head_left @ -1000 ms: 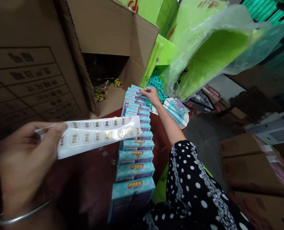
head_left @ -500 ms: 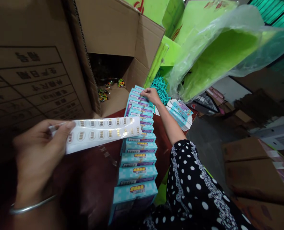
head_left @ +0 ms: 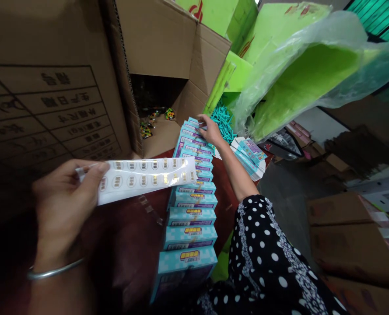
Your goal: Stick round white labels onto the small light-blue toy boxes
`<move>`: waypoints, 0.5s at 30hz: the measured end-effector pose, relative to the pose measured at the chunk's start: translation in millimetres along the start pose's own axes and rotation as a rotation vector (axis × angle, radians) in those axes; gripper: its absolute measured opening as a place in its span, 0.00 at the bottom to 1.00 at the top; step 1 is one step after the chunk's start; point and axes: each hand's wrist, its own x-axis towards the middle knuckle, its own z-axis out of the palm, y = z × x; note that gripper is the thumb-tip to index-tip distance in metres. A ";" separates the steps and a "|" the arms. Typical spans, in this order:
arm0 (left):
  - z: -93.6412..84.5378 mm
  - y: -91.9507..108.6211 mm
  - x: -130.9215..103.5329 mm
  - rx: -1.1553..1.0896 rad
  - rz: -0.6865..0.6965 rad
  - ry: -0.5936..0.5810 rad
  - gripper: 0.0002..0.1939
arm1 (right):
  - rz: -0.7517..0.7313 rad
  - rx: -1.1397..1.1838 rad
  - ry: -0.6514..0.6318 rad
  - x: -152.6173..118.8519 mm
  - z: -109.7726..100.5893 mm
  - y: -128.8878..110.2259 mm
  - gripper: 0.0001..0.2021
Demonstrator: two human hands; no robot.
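A strip of clear round stickers with gold print [head_left: 148, 177] is pinched between the thumb and fingers of my left hand [head_left: 68, 192]. It stretches out over a long row of turquoise and purple boxes [head_left: 190, 230], which overlap one behind another away from me. My right hand [head_left: 210, 131] is at the far end of this row, touching or just above the last boxes. Its fingers are a little apart, and I make out nothing between them.
An open cardboard carton [head_left: 158, 39] with small colourful packets stands behind the row. Turquoise sticks [head_left: 222, 122] lie heaped beside my right hand. Flattened boxes [head_left: 248, 155] are to the right, under a green bin draped in plastic [head_left: 312, 87]. A large printed carton [head_left: 50, 39] rises at left.
The fingers of my right hand have spread from a pinch at the far boxes. The whole view has shifted slightly, and my left hand still holds the sticker strip.
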 end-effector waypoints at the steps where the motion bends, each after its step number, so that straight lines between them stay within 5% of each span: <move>1: -0.8 -0.7 -0.2 -0.010 -0.001 0.008 0.26 | -0.026 0.059 -0.021 -5.6 -3.1 -12.0 0.15; 7: 0.0 -5.4 -1.3 -0.040 0.003 0.027 0.26 | -0.088 0.377 -0.534 -53.4 -18.0 -89.3 0.28; 15: 1.9 -7.3 -1.0 -0.026 0.007 0.010 0.26 | -0.202 0.422 -0.479 -75.3 -15.3 -116.4 0.17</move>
